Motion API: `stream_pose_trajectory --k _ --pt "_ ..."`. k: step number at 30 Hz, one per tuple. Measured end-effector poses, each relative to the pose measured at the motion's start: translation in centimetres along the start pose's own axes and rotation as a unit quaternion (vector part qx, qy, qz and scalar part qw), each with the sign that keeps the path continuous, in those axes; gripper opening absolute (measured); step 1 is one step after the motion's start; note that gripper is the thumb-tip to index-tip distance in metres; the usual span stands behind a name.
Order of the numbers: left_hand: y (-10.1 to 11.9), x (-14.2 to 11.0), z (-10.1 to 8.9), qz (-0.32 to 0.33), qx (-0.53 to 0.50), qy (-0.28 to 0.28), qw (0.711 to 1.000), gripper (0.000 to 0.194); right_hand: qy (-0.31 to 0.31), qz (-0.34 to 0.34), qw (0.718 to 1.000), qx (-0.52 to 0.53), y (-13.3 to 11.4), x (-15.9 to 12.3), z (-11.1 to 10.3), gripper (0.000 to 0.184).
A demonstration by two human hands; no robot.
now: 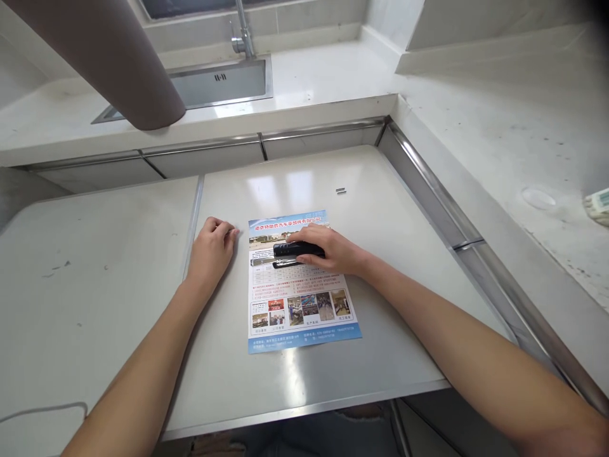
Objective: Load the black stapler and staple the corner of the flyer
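Note:
A colourful printed flyer (304, 324) lies flat on the white folding table, its blue band toward me. On top of it rests a black stapler (285, 250), its front end pointing left. My right hand (329, 247) is wrapped around the stapler's rear part from the right, with the thumb low along its side. Just left of the flyer, my left hand (212, 249) rests on the table with curled fingers; thumb and fingertips are pressed together, and what they hold, if anything, cannot be made out. Two short staple strips (341, 191) lie beyond the flyer, to the right.
The table (228, 381) has a metal seam left of the flyer. A white counter (323, 76) with a sink (228, 82) and faucet (243, 41) runs behind. A thick brown column (109, 63) stands at upper left. Another counter (499, 127) borders the right.

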State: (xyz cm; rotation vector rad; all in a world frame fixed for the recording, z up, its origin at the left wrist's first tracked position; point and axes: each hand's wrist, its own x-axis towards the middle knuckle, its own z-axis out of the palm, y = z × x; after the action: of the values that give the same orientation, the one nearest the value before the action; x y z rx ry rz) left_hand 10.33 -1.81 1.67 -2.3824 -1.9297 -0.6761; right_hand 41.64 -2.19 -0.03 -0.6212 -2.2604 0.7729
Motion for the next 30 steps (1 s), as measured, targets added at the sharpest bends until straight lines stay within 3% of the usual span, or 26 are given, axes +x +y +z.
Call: stream_pose_trajectory --k 8,23,27,30 --pt "2.8 -1.1 0.0 0.111 -0.098 -0.009 0.989 0.026 0.016 0.024 1.000 0.000 0.1 -0.2 0.0 0.036" --pt "3.2 -1.4 0.0 0.147 -0.097 -0.035 0.984 0.036 0.017 0.028 0.999 -0.015 0.1 -0.2 -0.1 0.038" --pt "3.2 -1.4 -0.2 0.133 -0.096 -0.028 0.986 0.029 0.030 0.046 0.998 -0.018 0.2 -0.3 -0.2 0.037" --pt "3.3 -1.2 -0.2 0.170 -0.120 -0.053 0.977 0.023 0.034 0.044 0.998 -0.015 0.3 -0.3 -0.2 0.035"
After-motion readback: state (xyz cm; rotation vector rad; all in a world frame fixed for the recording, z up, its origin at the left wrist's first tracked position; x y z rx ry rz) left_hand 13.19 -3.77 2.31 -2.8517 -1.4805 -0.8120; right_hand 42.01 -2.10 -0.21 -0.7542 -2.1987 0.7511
